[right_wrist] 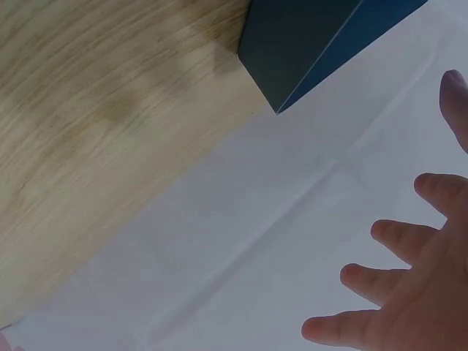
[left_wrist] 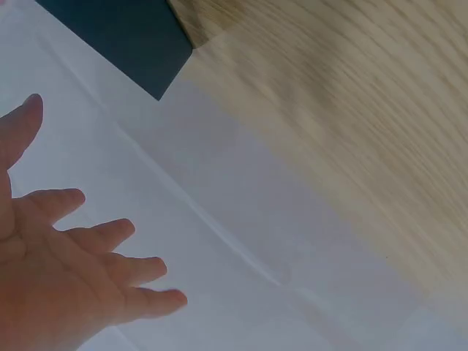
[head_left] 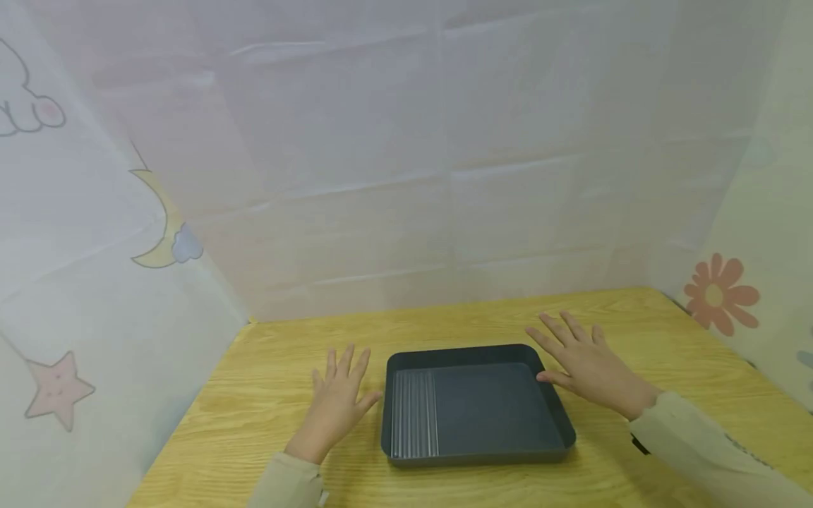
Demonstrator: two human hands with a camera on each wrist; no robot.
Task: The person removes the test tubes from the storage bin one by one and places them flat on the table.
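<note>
A dark grey rectangular tray (head_left: 479,458) lies on the wooden table, with a shiny ribbed strip (head_left: 415,416) along its left side. Just left of it is my left hand (head_left: 336,403), fingers straight and spread, thumb toward the tray's side. My right hand (head_left: 593,372) is at the far right corner, also spread, its thumb overlapping the rim in the head view. Neither hand holds anything. Each wrist view shows spread fingers and a dark corner of the tray, above the left hand (left_wrist: 66,281) and up and left of the right hand (right_wrist: 420,285).
The wood-grain table (head_left: 286,367) reaches back to a pale creased sheet (head_left: 356,162) hung behind it. Sheets at both sides carry printed figures, among them a moon (head_left: 159,219), a star (head_left: 59,389) and a flower (head_left: 720,294).
</note>
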